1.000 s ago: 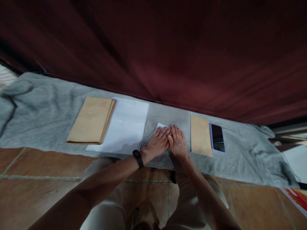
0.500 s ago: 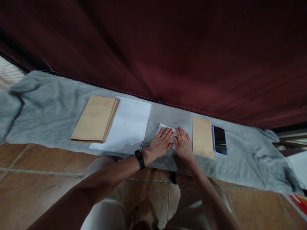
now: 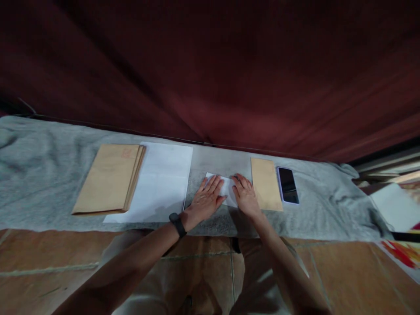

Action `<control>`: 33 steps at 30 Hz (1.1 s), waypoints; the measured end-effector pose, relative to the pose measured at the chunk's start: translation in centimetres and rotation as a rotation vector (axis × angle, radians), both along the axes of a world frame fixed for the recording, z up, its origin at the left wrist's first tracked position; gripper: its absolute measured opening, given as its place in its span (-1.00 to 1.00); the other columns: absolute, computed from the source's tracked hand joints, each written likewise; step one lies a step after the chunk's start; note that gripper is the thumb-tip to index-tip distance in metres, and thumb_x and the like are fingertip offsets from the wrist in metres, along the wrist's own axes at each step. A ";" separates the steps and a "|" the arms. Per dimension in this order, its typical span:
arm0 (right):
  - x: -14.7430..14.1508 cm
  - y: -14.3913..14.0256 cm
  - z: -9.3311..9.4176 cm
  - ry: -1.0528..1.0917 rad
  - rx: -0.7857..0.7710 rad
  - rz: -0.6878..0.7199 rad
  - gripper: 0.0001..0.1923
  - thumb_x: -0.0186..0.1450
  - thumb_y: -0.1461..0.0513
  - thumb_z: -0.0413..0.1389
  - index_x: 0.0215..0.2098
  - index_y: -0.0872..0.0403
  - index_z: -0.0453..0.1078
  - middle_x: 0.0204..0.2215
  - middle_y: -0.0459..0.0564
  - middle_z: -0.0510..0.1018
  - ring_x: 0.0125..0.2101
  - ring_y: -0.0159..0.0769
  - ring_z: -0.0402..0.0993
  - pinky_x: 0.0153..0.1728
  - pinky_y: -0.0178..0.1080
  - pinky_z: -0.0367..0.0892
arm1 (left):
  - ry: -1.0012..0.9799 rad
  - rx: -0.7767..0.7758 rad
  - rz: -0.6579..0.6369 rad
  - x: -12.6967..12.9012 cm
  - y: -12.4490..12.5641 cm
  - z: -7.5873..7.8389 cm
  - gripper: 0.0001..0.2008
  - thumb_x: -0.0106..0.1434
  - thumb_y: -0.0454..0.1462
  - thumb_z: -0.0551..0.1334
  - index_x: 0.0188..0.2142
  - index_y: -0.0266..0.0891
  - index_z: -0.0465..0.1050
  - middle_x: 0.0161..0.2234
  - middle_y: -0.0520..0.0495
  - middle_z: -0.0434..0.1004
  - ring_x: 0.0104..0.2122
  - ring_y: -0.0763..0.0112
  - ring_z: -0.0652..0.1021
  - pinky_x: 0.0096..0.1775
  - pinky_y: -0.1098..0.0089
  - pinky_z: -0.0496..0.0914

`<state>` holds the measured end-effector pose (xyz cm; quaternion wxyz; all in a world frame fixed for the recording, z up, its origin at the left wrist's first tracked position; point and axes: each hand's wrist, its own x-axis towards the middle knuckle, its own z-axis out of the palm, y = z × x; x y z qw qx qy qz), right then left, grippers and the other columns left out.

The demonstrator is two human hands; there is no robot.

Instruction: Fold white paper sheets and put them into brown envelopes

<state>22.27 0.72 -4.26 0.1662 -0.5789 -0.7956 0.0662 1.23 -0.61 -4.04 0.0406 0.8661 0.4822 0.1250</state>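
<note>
Both hands are flat on a small folded white paper (image 3: 227, 189) that sits on a grey cloth (image 3: 49, 175) spread over a tiled floor (image 3: 39, 258). The left hand (image 3: 206, 199) lies palm down with fingers spread out over the left part of the paper, and there's a black wristband (image 3: 177, 224) on that wrist. The right hand (image 3: 245, 197) is pressed on the right part, fingers a bit curled at the tips, so neither hand is gripping anything, they're just open and pushing down. A strip of the paper shows between the two hands.

Just right of the right hand is a single brown envelope (image 3: 265, 183), pretty much touching the fingers' side, and right beside that is a phone (image 3: 288, 185) lying screen up. Off to the left, a bigger white sheet (image 3: 160, 179) lies near the left hand, and a stack of brown envelopes (image 3: 108, 177) overlaps its left edge. Behind the cloth hangs a dark red curtain (image 3: 229, 78). The person's knees show at the bottom of the view.
</note>
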 end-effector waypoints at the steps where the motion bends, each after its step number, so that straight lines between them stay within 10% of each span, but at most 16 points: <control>1: 0.1 0.1 0.1 -0.003 -0.001 -0.006 -0.52 0.52 0.19 -0.14 0.34 0.09 0.30 0.30 0.20 0.36 0.31 -0.05 0.24 0.30 0.08 0.18 | 0.002 -0.001 0.024 -0.1 0.1 -0.1 -0.39 0.51 -0.03 -0.02 0.40 -0.33 0.16 0.44 -0.26 0.09 0.44 0.11 0.11 0.41 0.00 0.00; 15: -4.0 -2.4 -1.2 -0.008 0.097 0.027 -0.42 0.54 0.08 -0.08 0.43 0.19 0.13 0.40 0.20 0.23 0.40 -0.09 0.11 0.39 0.06 0.06 | -0.031 0.055 0.149 -0.2 0.5 -0.7 -0.40 0.43 -0.25 -0.03 0.42 -0.39 0.12 0.42 -0.28 0.15 0.44 0.07 0.11 0.40 -0.03 0.05; 33: -0.7 -2.8 -1.0 0.021 0.052 -0.088 -0.42 0.51 0.11 -0.06 0.43 0.15 0.15 0.38 0.19 0.27 0.38 -0.01 0.15 0.36 0.09 0.12 | -0.011 0.098 0.221 -1.0 1.2 -0.9 -0.37 0.45 -0.16 -0.02 0.42 -0.45 0.07 0.42 -0.38 0.09 0.41 0.01 0.18 0.36 -0.03 0.13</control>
